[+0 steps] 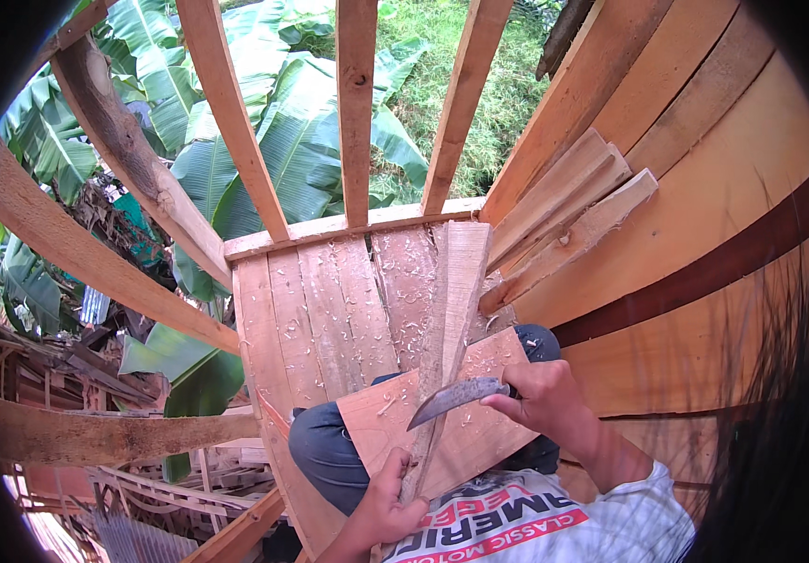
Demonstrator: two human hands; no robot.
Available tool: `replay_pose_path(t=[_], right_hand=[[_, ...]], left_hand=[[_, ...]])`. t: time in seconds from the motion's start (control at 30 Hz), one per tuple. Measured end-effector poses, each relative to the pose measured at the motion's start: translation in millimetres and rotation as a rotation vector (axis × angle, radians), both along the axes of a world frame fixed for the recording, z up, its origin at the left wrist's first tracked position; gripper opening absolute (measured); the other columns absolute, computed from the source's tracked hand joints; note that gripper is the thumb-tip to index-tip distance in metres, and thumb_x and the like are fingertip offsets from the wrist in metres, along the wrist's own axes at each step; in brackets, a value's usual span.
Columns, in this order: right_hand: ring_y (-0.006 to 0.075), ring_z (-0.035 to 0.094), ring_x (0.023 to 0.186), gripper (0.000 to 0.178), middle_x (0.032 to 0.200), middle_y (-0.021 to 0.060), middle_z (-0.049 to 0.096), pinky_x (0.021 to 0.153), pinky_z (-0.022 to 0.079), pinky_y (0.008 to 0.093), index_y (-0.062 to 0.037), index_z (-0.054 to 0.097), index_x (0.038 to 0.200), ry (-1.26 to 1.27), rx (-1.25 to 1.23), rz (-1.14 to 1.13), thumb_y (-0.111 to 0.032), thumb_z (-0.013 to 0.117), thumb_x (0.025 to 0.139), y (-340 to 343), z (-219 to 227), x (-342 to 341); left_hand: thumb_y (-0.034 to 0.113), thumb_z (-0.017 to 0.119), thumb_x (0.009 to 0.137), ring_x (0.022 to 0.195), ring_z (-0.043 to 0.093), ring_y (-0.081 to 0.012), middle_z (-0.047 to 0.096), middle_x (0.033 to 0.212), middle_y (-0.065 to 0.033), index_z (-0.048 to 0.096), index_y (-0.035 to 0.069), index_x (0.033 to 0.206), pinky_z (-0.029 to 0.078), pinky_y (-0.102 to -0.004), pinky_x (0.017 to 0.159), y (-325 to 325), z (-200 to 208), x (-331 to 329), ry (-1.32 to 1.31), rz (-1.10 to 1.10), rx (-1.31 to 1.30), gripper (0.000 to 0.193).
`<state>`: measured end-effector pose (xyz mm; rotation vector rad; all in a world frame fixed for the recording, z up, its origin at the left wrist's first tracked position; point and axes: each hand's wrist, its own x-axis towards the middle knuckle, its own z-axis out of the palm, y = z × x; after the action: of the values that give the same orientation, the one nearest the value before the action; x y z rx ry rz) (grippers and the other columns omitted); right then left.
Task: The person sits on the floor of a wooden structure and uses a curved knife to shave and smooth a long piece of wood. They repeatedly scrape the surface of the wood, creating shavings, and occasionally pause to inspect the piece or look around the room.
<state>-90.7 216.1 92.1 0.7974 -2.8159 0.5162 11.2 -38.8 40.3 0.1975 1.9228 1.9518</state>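
My right hand [545, 394] grips the handle of a knife [456, 399] with a broad, curved dark blade. The blade lies across a long piece of wood [461, 291], its tip pointing left. Around the near end of that piece is my left hand [395, 497], with its fingers wrapped round it. The piece slopes away from me, wider at its far end. Beneath it, a flat wooden board [376, 418] rests across my lap, with a few shavings on it.
Pale shavings lie scattered over the plank floor [329, 310]. Several rough wood pieces [564, 211] lean against the plank wall [667, 225] at right. Upright posts [355, 113] line the far and left edges, with banana leaves [292, 141] beyond and piled scrap wood [76, 375] lower down.
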Motion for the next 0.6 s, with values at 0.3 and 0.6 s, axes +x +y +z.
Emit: replay_pose_path(t=[0.3,0.6], right_hand=[[0.0298,0.052,0.047,0.061,0.052,0.0111,0.046,0.044,0.040,0.0366,-0.0050,0.047,0.058,0.168,0.006,-0.216,-0.060,0.065,0.077,30,4,-26],[0.0284,0.054,0.045,0.055,0.052,0.0093,0.049,0.041,0.041,0.0372,-0.0085,0.048,0.056,0.182,-0.034,-0.159,-0.055,0.068,0.078,30,2,-20]], left_hand=[[0.006,0.058,0.070,0.075,0.051,-0.0195,0.052,0.082,-0.0151,0.042,-0.002,0.106,0.044,-0.0319,0.070,3,15,0,0.011,-0.072,-0.078,0.040],[0.006,0.058,0.071,0.072,0.047,-0.0157,0.049,0.078,-0.0128,0.042,-0.002,0.104,0.042,-0.0303,0.066,8,26,4,0.017,-0.041,-0.048,0.038]])
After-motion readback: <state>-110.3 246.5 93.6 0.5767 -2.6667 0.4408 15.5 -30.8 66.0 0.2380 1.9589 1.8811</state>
